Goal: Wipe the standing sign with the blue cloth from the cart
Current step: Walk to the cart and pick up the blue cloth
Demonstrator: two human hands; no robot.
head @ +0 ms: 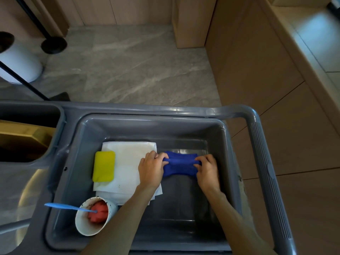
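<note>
2 hands (150,167) (207,169), blue cloth (179,165) left-right

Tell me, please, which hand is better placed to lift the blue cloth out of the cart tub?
Either: the left hand and the right hand each have a grip on one end of the blue cloth. I'd lean right, since nothing lies beneath it.

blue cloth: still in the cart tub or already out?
In the tub. The blue cloth sits bunched inside the grey tub, gripped by the left hand and right hand.
</note>
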